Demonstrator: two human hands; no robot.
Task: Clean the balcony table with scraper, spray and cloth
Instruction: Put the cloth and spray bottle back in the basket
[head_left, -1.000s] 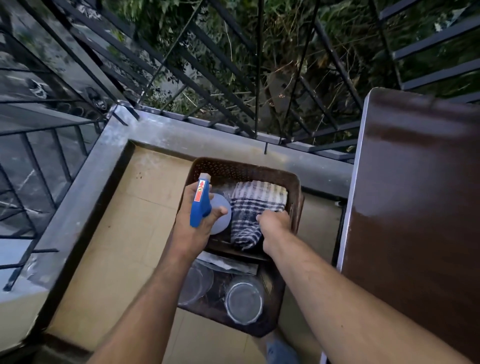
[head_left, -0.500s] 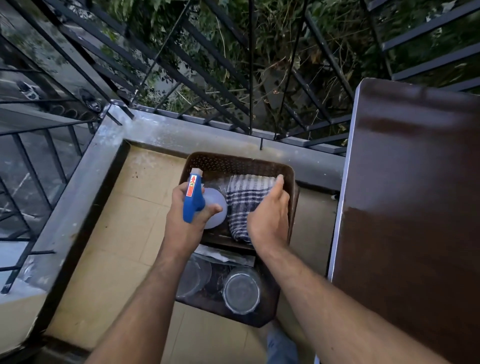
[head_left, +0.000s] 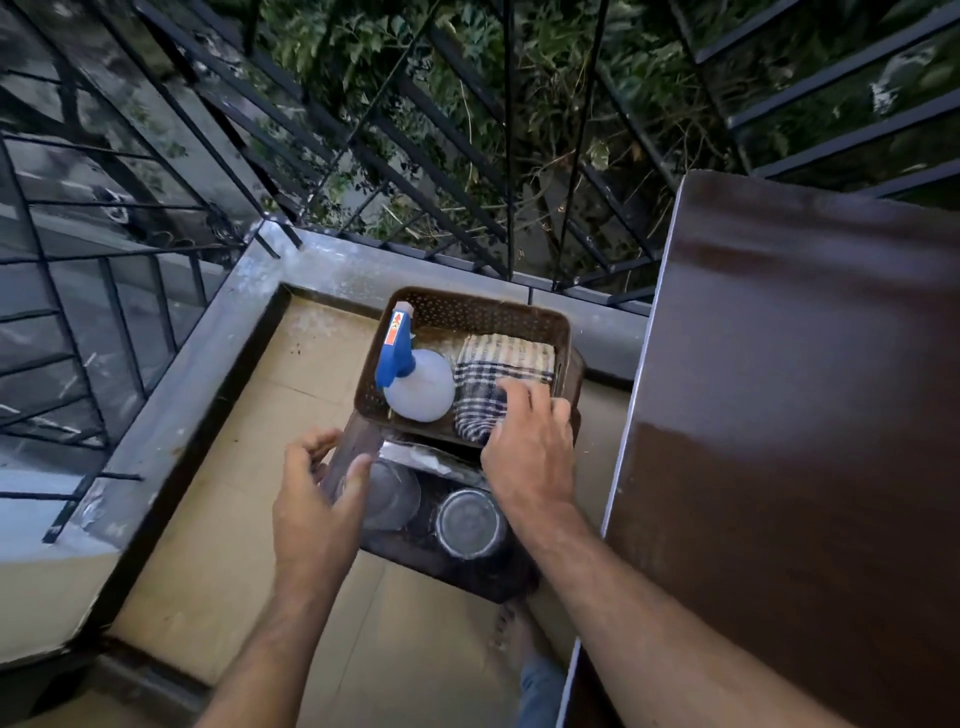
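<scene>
A spray bottle (head_left: 418, 387) with a blue trigger head and pale round body stands in the left half of a brown perforated basket (head_left: 467, 306). Beside it in the basket lies a folded checked cloth (head_left: 501, 366). My left hand (head_left: 317, 499) hovers below the basket's left corner, fingers loosely curled, holding nothing. My right hand (head_left: 530, 457) is over the cloth's near end with its fingertips on or just above it; I cannot tell if they touch. The dark brown balcony table (head_left: 800, 415) fills the right side. No scraper is visible.
The basket sits on a dark low stand (head_left: 457, 571) whose lower level holds round clear lids or bowls (head_left: 470, 522). A grey parapet (head_left: 171, 410) with black railing (head_left: 509, 156) bounds the tiled balcony floor (head_left: 218, 519). My foot (head_left: 519, 634) shows below the stand.
My left hand has set the spray bottle down in the basket, let go and pulled back toward me. My right hand has slid back along the cloth toward its near end.
</scene>
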